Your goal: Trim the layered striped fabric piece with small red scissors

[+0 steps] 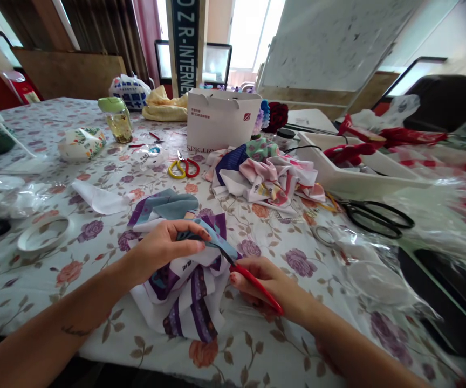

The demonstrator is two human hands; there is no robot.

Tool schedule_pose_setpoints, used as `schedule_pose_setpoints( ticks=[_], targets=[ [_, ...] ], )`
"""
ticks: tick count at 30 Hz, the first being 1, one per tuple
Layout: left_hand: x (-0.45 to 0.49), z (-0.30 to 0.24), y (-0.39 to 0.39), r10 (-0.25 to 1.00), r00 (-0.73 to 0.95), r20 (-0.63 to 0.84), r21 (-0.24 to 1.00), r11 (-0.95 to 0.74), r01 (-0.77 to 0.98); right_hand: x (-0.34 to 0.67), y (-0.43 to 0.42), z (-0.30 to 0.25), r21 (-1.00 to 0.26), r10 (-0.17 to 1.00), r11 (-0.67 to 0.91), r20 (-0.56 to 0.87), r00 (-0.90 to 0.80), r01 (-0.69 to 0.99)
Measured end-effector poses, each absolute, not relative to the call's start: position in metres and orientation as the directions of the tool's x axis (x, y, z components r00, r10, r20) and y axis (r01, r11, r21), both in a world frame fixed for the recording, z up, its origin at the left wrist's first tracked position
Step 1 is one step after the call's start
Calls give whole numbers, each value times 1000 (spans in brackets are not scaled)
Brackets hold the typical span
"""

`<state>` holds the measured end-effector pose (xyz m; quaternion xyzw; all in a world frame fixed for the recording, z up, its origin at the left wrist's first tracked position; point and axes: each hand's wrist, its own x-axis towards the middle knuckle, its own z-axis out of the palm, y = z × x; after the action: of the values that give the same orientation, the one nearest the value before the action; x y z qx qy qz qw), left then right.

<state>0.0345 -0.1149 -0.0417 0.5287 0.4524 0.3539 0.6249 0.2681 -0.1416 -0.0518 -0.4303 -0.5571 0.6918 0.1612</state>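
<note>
My left hand (164, 248) pinches a bunched piece of purple, blue and white printed fabric (188, 293) on the floral tablecloth (257, 345). My right hand (263, 285) is closed round red-handled scissors (253, 280), whose dark blades reach into the fabric just under my left fingers. More of the same cloth (164, 207) lies folded behind my left hand.
A heap of coloured fabric scraps (265, 175) lies mid-table before a white paper bag (217, 121). Yellow-and-red scissors (182, 168), large black scissors (376, 218), a white tray (338, 180), a tape roll (43, 235), a jar (117, 121) and plastic wrap (378, 269) surround me.
</note>
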Motion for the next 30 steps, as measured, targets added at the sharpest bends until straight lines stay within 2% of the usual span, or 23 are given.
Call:
schedule_pose_setpoints(
  ticks=[8, 14, 23, 30],
  targets=[
    [37, -40, -116, 921, 354, -161, 983, 120, 136, 266, -146, -55, -910, 699, -304, -415, -583, 283],
    [38, -42, -120, 895, 416, -160, 983, 107, 147, 266, -144, -55, -907, 697, -302, -421, -581, 295],
    [38, -37, -120, 923, 376, -86, 988, 29, 154, 267, -143, -56, -910, 678, -293, -415, -607, 295],
    [41, -36, -124, 917, 384, -107, 987, 52, 151, 267, -143, -58, -915, 675, -313, -402, -619, 253]
  ],
)
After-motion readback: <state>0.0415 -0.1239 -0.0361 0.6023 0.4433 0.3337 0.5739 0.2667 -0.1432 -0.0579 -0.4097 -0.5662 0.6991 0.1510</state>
